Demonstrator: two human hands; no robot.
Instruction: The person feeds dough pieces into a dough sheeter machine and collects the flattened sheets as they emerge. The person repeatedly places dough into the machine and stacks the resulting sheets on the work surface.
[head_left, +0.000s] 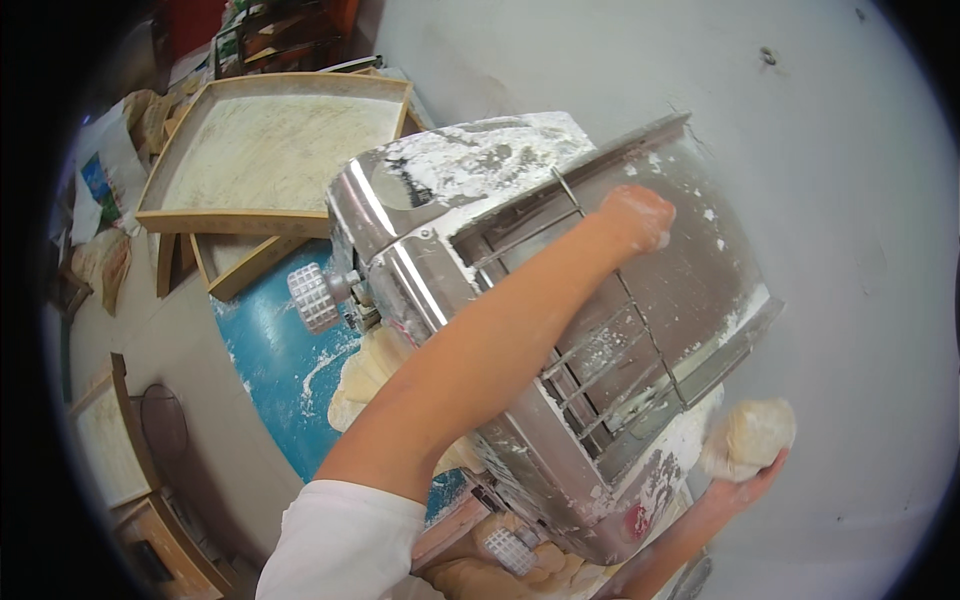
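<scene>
A flour-dusted metal dough sheeter (450, 300) stands before me, with a wire guard (637, 304) over its opening and a sloping metal feed tray (697, 247) behind. My left arm reaches across the machine. Over the tray, my left hand (637, 217) is curled into a floury fist; nothing shows in it, though its palm side is hidden. Past the machine's right side, my right hand (742, 487) holds a rounded lump of pale dough (754, 439) from below. Folded sheet dough (367, 371) lies under the machine, partly behind my left forearm.
A shallow wooden tray (285, 150) with a floured bottom rests at upper left, above another wooden tray (225, 262). The blue tabletop (277, 360) bears loose flour. Ridged knobs (313, 296) stick out of the machine. More dough pieces (480, 577) lie at the bottom. A grey wall (840, 187) stands close behind.
</scene>
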